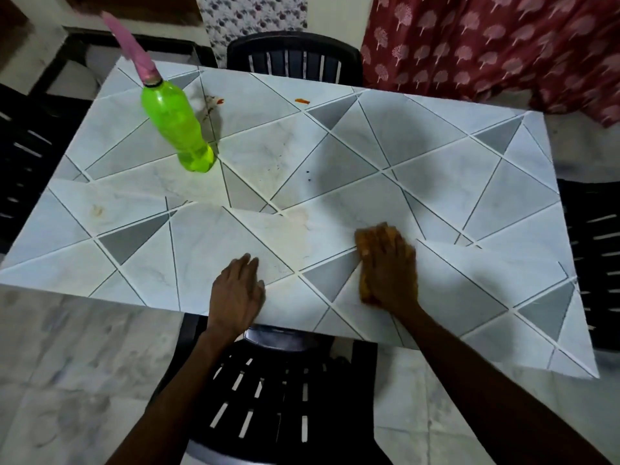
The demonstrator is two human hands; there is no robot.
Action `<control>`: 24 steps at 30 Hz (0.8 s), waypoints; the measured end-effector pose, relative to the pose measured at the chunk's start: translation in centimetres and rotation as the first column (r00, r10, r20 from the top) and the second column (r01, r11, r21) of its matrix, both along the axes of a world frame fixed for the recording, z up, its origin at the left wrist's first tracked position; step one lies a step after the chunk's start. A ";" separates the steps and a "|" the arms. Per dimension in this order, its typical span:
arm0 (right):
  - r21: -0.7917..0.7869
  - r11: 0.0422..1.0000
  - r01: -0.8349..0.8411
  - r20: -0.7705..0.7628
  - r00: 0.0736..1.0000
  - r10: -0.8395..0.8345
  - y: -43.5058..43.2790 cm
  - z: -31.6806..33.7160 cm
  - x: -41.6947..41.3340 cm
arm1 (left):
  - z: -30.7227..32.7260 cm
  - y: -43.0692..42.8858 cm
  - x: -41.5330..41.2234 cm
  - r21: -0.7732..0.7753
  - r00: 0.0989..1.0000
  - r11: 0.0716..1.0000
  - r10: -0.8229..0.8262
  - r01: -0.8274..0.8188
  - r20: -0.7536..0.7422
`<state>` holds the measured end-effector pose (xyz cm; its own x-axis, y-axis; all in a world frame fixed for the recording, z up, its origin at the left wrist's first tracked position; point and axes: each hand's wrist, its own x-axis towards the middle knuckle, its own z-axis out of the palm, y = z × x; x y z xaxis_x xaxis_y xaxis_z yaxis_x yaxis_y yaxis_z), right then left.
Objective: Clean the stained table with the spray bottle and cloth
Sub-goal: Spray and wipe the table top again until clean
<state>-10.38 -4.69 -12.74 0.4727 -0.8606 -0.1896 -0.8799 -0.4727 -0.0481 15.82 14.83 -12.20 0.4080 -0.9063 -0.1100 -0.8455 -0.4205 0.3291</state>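
Your grey-and-white triangle-patterned desk (436,156) fills the view, and the green plastic spray bottle with its pink nozzle (174,129) stands upright at far left. Your left hand (236,290) lies flat on the near edge. Your right hand (391,266), fingers straight, presses the orange cloth (365,293) down beside it.

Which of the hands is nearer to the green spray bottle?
Left. The left hand rests on the table at its near edge, this side of the green spray bottle; the right hand presses the orange cloth farther right.
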 end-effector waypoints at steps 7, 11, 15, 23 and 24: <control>-0.080 0.956 -0.282 0.157 0.944 0.292 6.5 1.0 11.2 | 0.4 0.1 3.1 -0.083 0.996 0.994 -0.079 0.076 -0.039; 0.041 0.865 -0.499 0.159 0.858 0.488 12.6 0.4 6.4 | -0.3 0.1 4.6 -0.106 0.984 0.983 -0.157 0.149 -0.078; 0.052 0.925 -0.376 0.134 0.921 0.367 9.5 -0.7 2.1 | -1.3 1.0 5.4 -0.127 0.965 0.970 -0.225 0.209 -0.135; -0.092 0.996 0.005 0.109 0.994 0.005 7.8 0.7 12.5 | -1.1 1.4 5.8 -0.150 0.951 0.964 -0.245 0.219 -0.187; -0.116 0.989 -0.094 0.127 0.986 0.108 9.8 0.6 13.4 | -1.0 1.4 6.0 -0.151 0.949 0.966 -0.237 0.209 -0.205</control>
<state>2.99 5.12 -12.11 0.5729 -0.8192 -0.0268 -0.8166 -0.5677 -0.1043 21.80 16.20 -13.23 0.1724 -0.9836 -0.0529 -0.8135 -0.1724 0.5555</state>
